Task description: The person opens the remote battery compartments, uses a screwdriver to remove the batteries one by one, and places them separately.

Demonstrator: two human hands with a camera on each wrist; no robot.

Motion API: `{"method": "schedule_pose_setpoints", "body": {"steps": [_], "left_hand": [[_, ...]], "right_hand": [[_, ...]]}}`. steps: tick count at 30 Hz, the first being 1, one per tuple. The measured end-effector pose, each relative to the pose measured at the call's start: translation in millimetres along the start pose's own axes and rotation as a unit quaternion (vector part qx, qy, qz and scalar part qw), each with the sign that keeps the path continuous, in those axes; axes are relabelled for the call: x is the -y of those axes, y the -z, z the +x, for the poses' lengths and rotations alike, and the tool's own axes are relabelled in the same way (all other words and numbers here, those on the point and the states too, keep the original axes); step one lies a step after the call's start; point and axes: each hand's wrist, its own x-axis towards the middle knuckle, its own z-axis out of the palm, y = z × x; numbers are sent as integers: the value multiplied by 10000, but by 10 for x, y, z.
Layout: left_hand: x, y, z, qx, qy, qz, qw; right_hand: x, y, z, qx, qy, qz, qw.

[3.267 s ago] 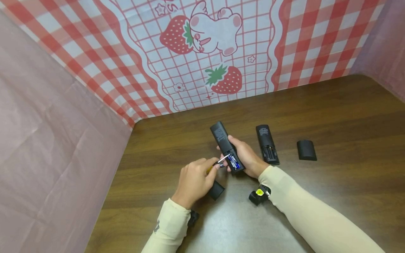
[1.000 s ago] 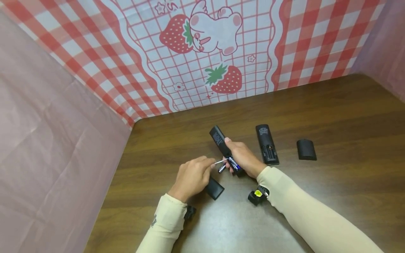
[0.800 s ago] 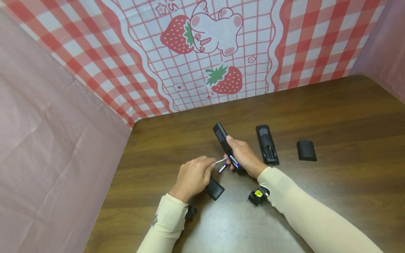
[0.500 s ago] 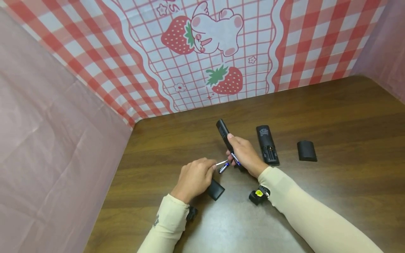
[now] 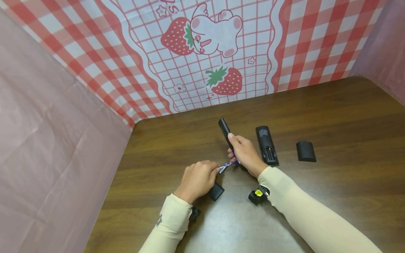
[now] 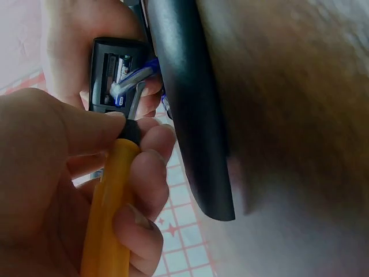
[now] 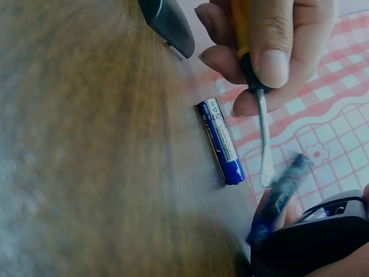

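Note:
My right hand point(image 5: 245, 153) grips a black remote control point(image 5: 225, 130), tipped on its edge, its battery compartment facing left. My left hand point(image 5: 197, 179) pinches a yellow-handled flat screwdriver point(image 6: 112, 202), its metal tip at the compartment. In the left wrist view one battery point(image 6: 122, 72) sits in the compartment. A second, blurred battery point(image 7: 279, 199) is out of its slot, slanting between the remote and the screwdriver tip. Another blue-and-silver battery point(image 7: 222, 141) lies on the table below. Beside my left hand rests a black battery cover point(image 5: 216, 191).
To the right of my right hand lies a second black remote point(image 5: 266, 144), its compartment uncovered. Farther right is another black cover point(image 5: 306, 151). Behind the wooden table point(image 5: 348, 116) hangs a red checked cloth point(image 5: 202, 70).
My right hand has turned the remote from back-up onto its edge. A battery has come out of the compartment. My left hand with the screwdriver has shifted slightly right and down.

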Motion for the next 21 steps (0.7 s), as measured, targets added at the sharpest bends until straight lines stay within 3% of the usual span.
{"method": "schedule_pose_setpoints", "body": {"steps": [6,21], "left_hand": [[-4,7,1,59,-13,34,10000],[4,37,1,19,-62,-178,9998]], "right_hand": [[14,-1,10,-1,-109,346,9993],[28,45,12,-3,-145,600,9981]]}}
